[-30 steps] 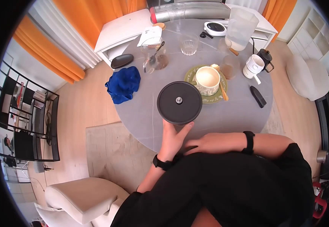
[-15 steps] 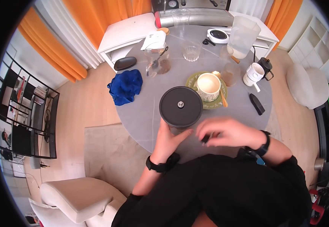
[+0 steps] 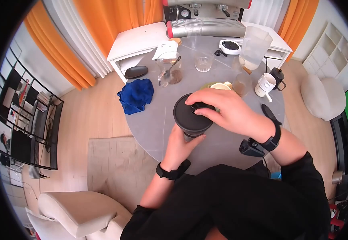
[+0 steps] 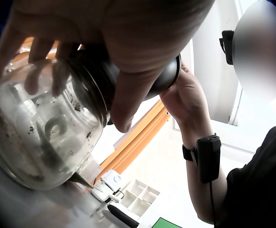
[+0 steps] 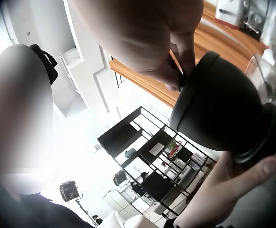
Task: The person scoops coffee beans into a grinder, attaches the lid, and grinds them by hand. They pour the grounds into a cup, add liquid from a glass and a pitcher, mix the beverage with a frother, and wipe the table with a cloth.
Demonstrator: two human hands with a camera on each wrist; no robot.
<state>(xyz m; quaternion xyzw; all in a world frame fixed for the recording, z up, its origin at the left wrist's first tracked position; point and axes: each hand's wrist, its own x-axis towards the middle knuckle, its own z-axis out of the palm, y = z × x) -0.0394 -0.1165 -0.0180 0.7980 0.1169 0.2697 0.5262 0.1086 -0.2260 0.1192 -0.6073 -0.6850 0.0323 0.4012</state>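
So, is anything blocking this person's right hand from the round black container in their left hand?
Nothing visible blocks it: the right hand is over the round black container, with only a small black piece, which it pinches, between them. The left hand grips lower down.

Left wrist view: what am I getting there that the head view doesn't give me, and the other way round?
Only the left wrist view shows the dark specks on the glass jar beside the black grinder body, and the person's head.

Only the head view shows the small black piece pinched by the right hand, the beige armchair and the black shelving unit.

Both show the left hand gripping the grinder, the orange curtains and the white cubby shelf.
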